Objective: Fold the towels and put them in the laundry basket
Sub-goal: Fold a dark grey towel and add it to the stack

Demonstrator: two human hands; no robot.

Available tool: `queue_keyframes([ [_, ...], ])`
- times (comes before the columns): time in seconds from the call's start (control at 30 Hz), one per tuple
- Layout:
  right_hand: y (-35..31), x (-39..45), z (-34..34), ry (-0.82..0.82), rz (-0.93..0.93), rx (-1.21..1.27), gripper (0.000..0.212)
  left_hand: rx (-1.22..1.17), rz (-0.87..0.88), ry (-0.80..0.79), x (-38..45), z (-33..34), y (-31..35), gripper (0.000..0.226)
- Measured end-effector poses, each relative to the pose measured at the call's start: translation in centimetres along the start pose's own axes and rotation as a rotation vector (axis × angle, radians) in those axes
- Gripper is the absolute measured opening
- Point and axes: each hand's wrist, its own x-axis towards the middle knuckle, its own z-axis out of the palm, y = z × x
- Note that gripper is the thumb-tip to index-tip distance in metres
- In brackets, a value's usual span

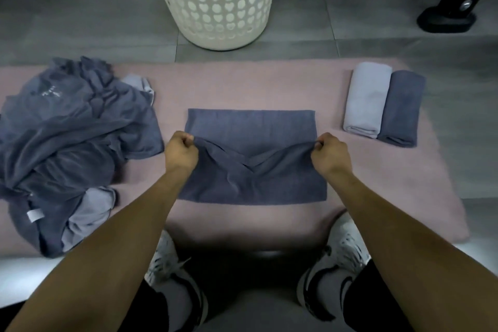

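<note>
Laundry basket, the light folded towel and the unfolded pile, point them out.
laundry basket (215,0), head view, perforated front wall.
light folded towel (366,100), head view, top face.
unfolded pile (70,137), head view, dark towel on top.

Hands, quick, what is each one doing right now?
Left hand: closed, pinching the left edge of the flat dark blue towel.
Right hand: closed, pinching that towel's right edge.

A: Arms?
B: Both forearms bare, no sleeves showing; left hand (181,153) and right hand (329,155) without gloves or rings.
A: Lower frame?
B: Black shorts (377,296), grey socks (330,291), white sneakers (347,248) with black markings.
</note>
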Motion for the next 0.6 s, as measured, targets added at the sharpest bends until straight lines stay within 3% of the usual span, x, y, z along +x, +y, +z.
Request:
queue_keyframes([
  [0.07,-0.5,1.9,0.4,-0.057,-0.011,-0.039,0.022,0.127,0.032,-0.034,1.2,1.0,0.0,0.015],
  [0.2,-0.4,4.3,1.0,-0.316,-0.089,-0.187,0.027,0.558,0.270,-0.166,1.8,3.4,-0.2,0.038],
  [0.3,-0.3,5.7,-0.1,-0.430,-0.191,-0.354,0.030,0.555,0.485,-0.266,1.5,5.8,1.1,0.041],
  [0.4,-0.2,6.8,-1.4,-0.507,-0.298,-0.462,0.029,0.513,0.578,-0.365,1.3,8.1,2.7,0.035],
  [0.6,1.7,10.0,-1.9,-0.435,-0.344,-0.324,0.019,0.390,0.726,-0.497,0.4,13.4,6.6,0.031],
])
